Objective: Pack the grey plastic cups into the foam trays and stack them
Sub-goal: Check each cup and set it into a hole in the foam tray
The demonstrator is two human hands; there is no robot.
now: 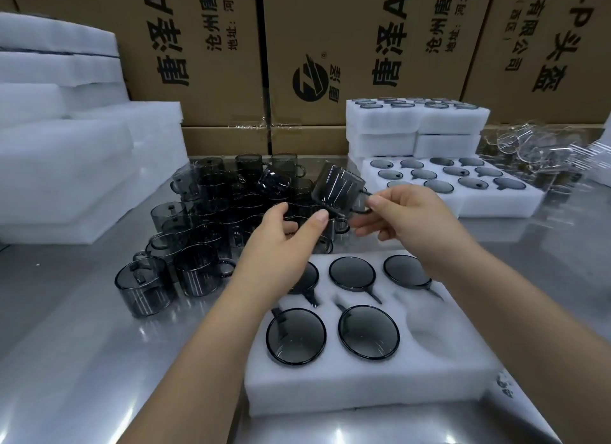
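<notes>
Holding a grey cup [337,187] by its handle in the right hand [403,212], left hand [284,232] open beneath; likely needing lowering into the foam tray [373,387], its last pocket [433,321].

A polished steel worktop [66,328] mirrors overhead lights as bright spots along its near edge. Behind it, brown cartons [347,47] printed with black Chinese characters and a round logo form a wall, their seams taped. Blank white foam slabs [59,139] are piled at the left.
</notes>
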